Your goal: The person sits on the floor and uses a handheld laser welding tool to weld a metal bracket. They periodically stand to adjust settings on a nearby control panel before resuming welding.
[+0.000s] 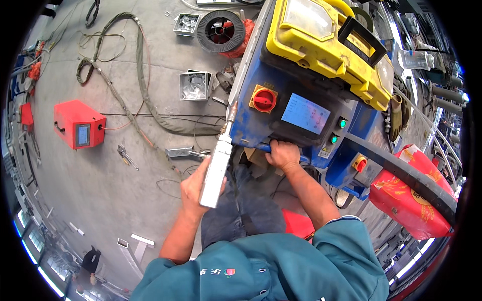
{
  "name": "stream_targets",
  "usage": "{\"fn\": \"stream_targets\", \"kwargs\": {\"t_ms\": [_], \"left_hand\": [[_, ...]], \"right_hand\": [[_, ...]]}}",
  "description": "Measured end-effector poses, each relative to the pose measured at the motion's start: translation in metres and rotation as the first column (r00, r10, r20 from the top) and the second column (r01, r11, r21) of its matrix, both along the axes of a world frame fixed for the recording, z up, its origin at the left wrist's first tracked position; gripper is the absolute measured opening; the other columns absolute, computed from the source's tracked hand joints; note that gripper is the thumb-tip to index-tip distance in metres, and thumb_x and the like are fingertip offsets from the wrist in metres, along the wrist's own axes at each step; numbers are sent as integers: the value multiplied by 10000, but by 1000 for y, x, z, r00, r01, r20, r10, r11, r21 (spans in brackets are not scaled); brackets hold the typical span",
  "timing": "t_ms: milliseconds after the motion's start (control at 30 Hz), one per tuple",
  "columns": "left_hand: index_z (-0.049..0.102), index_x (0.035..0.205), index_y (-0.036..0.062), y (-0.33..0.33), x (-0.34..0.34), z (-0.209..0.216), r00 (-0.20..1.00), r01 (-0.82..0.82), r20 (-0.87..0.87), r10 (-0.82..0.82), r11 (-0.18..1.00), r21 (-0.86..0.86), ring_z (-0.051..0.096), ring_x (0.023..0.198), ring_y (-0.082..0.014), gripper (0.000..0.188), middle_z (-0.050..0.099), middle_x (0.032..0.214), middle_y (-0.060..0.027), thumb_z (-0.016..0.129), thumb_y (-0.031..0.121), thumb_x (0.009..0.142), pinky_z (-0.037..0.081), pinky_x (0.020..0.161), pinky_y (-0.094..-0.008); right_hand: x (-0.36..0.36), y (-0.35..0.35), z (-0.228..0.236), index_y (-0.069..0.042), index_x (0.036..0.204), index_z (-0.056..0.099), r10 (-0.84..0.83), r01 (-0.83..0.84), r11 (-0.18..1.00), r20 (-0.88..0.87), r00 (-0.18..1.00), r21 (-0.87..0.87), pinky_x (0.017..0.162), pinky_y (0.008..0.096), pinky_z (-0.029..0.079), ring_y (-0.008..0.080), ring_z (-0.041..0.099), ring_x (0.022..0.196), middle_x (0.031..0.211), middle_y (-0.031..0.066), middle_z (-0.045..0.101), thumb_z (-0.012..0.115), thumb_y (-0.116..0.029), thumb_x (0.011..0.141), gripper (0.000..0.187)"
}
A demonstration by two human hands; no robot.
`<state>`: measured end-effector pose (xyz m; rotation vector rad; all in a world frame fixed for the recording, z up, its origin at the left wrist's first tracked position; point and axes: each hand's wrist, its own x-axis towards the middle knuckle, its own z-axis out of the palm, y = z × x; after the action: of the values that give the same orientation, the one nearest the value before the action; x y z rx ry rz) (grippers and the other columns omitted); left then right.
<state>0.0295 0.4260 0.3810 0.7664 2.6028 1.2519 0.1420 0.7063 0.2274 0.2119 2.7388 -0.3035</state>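
My left hand (193, 185) is closed around the lower end of a white and silver welding torch (217, 168). The torch slants up to a narrow copper-coloured tip beside the left edge of a blue machine (251, 128). My right hand (283, 154) wraps round a blue handle bar (261, 147) along the machine's near edge; the fingertips are partly hidden. Above that hand, the machine's panel carries a lit screen (306, 113), a red rotary switch (263, 99) on a yellow plate and green buttons (343, 122).
A yellow case (326, 52) with a black handle lies on the machine. Cables (143, 95) cross the floor at left, near a red box (80, 124) with a display. Metal bins (194, 86) of parts and a wire spool (220, 31) stand beyond; a red sack (411, 195) is at right.
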Motion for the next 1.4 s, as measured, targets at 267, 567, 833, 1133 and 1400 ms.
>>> {"fn": "stream_targets", "kwargs": {"t_ms": [267, 567, 833, 1133, 1400], "left_hand": [[609, 1322, -86, 13, 27, -25, 998, 0, 59, 0, 1000, 7, 773, 922, -317, 583, 746, 1085, -229, 841, 99, 819, 612, 793, -373], [583, 1294, -139, 6, 30, -40, 995, 22, 101, -20, 1000, -12, 772, 887, -355, 628, 736, 1097, -248, 860, 137, 803, 635, 749, -391], [604, 1266, -134, 6, 33, -41, 996, 26, 90, -24, 999, -26, 773, 877, -344, 592, 738, 1077, -235, 859, 136, 805, 636, 733, -387], [632, 1295, -65, 15, 35, -40, 983, -32, 181, 31, 999, -2, 773, 904, -301, 546, 751, 1080, -203, 843, 111, 823, 616, 776, -366], [523, 1465, -8, -26, 64, -46, 984, 13, 178, -17, 1000, 25, 728, 976, -372, 682, 715, 1194, -201, 708, 234, 855, 598, 814, -436]], "right_hand": [[-3, -1, 5, -117, 823, 649, -2, 2, 1000, 13, 1000, 1, 636, 442, 572, 307, 711, 675, 743, 100, 706, 814, -468, 713, 403], [-3, -3, 4, -116, 804, 651, -2, 2, 1000, -40, 999, -6, 628, 434, 570, 310, 701, 659, 724, 101, 699, 827, -413, 670, 371], [2, -2, 4, -135, 832, 661, 6, -6, 1000, -4, 1000, 16, 624, 419, 590, 271, 718, 660, 738, 78, 710, 817, -401, 681, 343], [-4, 8, -3, -122, 789, 645, 33, -33, 999, -52, 998, -5, 611, 436, 568, 304, 701, 661, 721, 104, 693, 820, -436, 679, 376], [35, -7, 11, -87, 1140, 649, -113, 91, 991, 229, 967, 101, 747, 528, 566, 413, 710, 879, 989, 194, 729, 778, -375, 788, 472]]}}
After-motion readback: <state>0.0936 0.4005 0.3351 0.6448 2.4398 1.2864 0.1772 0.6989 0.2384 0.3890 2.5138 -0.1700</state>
